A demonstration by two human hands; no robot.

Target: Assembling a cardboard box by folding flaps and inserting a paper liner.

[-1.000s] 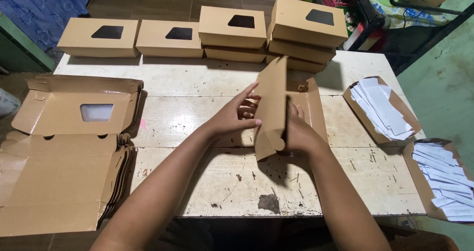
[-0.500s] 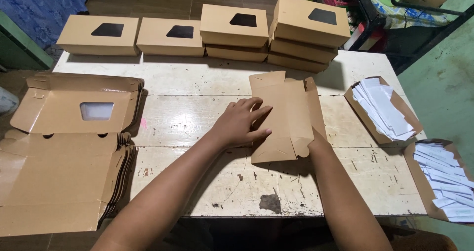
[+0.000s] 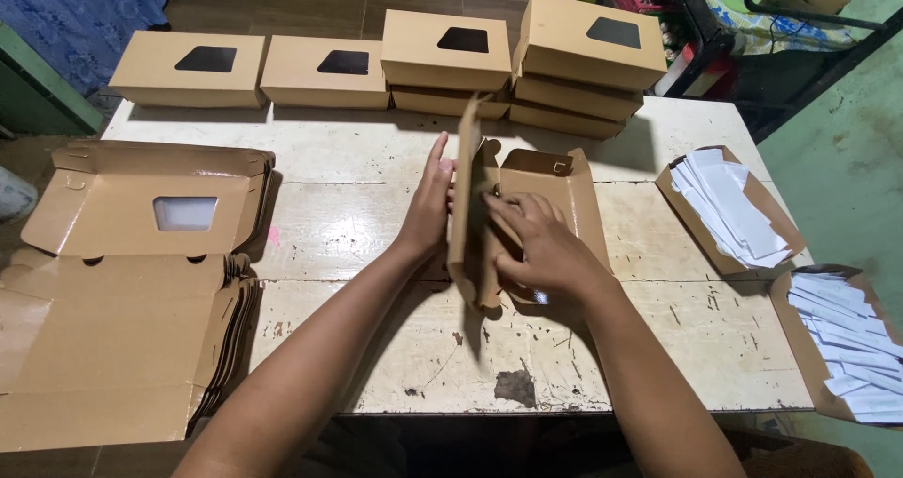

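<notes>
- Table (image 3: 376,172): pale, worn top with chipped paint; near edge runs across the lower part of the view, right edge ends just before a green floor.
- Cardboard box blank (image 3: 541,215): brown, lying mid-table, slightly right of centre; one long panel stands upright on edge, the rest lies flat on the table.
- Left hand (image 3: 429,203): open and flat, fingers straight, pressed against the outer face of the upright panel; not closed around anything.
- Right hand (image 3: 538,247): fingers spread and bent, pressing down on the flat part of the blank just beside the fold; thumb side partly hidden behind the upright panel.
- Open room: bare tabletop left of the blank up to the flat stack, and a strip along the near edge.
- Stack of flat blanks (image 3: 122,327): at the table's left end, overhanging it; left and lower parts cut off by the frame. Top piece shows a clear window.
- Finished boxes (image 3: 442,50): row along the far edge, each with a dark window on top; right two groups stacked.
- Open carton of white slips (image 3: 729,210): near the right edge.
- Second carton of slips (image 3: 847,342): past the table's right corner, cut off at the frame.
- Hard to make out: items behind the boxes at top right.
</notes>
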